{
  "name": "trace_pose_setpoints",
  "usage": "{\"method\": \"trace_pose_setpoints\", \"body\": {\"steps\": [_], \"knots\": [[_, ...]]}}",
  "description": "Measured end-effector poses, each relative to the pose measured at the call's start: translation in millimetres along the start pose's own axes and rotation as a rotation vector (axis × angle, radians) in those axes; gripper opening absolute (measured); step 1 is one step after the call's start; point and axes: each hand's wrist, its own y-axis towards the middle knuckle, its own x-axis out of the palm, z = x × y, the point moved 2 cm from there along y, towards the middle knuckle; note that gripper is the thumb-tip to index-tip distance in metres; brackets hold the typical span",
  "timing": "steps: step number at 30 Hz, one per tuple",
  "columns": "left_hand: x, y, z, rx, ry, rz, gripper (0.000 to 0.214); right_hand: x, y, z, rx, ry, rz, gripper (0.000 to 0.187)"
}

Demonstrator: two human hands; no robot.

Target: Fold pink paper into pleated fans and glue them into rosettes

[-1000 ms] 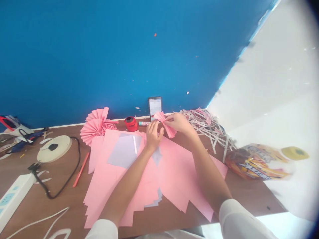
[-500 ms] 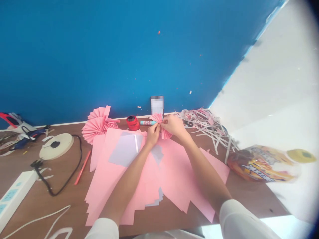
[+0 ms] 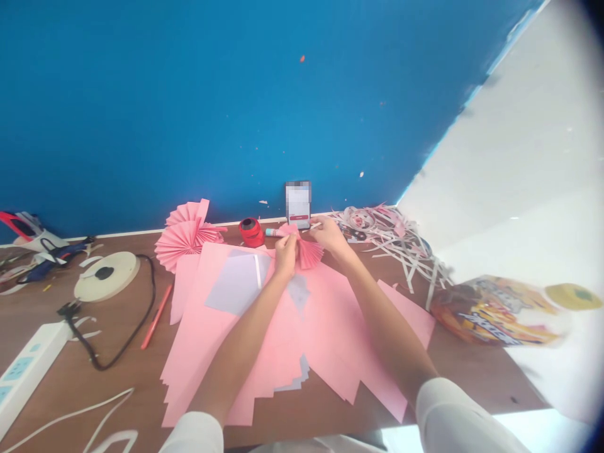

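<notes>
My left hand (image 3: 285, 255) pinches a pink pleated paper fan (image 3: 310, 254) at its gathered middle, above the stacked pink sheets (image 3: 330, 327). The fan's folds spread out to the right of my fingers. Just right of it and a little higher, my right hand (image 3: 329, 235) is closed at the fingertips on a small whitish strip, apart from the fan. Behind my hands a phone (image 3: 299, 204) leans against the blue wall. A light-blue glue stick (image 3: 272, 232) lies partly hidden behind the fan. Beside it stands a red tape roll (image 3: 251, 232).
Finished-looking pink fans (image 3: 189, 236) lie at the back left. Near them are a red pen (image 3: 156, 316), a cream disc with black cord (image 3: 107, 277) and a power strip (image 3: 33, 358). Paper strips (image 3: 401, 239) and a snack bag (image 3: 500, 309) are on the right.
The fan has tilted, its lower folds swinging up and right. My right hand has come off its middle and moved slightly right, with a whitish strip at the fingertips.
</notes>
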Motion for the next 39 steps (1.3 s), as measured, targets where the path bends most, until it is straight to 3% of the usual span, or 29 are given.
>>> {"method": "trace_pose_setpoints", "body": {"steps": [5, 8, 11, 15, 20, 25, 32, 39], "knots": [[-5.9, 6.7, -0.5, 0.173, 0.179, -0.002, 0.040, -11.4, 10.3, 9.3, 0.134, 0.513, 0.204, 0.019], [-5.6, 4.5, 2.4, 0.246, 0.267, -0.019, 0.039, -17.1, 12.1, 11.0, 0.110, 0.591, 0.201, 0.014], [-5.7, 2.0, 6.6, 0.320, 0.334, -0.032, 0.037, -18.9, 11.5, 10.9, -0.024, 0.460, 0.208, 0.015], [-7.0, 2.0, 10.1, 0.390, 0.477, -0.130, 0.035, -18.7, 11.5, 14.7, -0.199, 0.281, 0.314, 0.023], [-6.8, 0.5, 12.5, 0.458, 0.738, -0.256, 0.033, -24.6, 16.2, 29.7, -0.256, 0.145, 0.458, 0.027], [-0.8, -5.5, 13.9, 0.483, 0.896, -0.383, 0.033, -29.0, 16.8, 35.9, -0.289, 0.029, 0.498, 0.027], [1.5, -4.7, 10.4, 0.471, 0.879, -0.509, 0.031, -24.8, 5.1, 33.9, -0.228, -0.297, 0.349, 0.035], [-1.1, -3.2, 11.3, 0.466, 0.865, -0.548, 0.030, -18.9, 8.6, 47.3, -0.249, -0.405, 0.287, 0.036]]}}
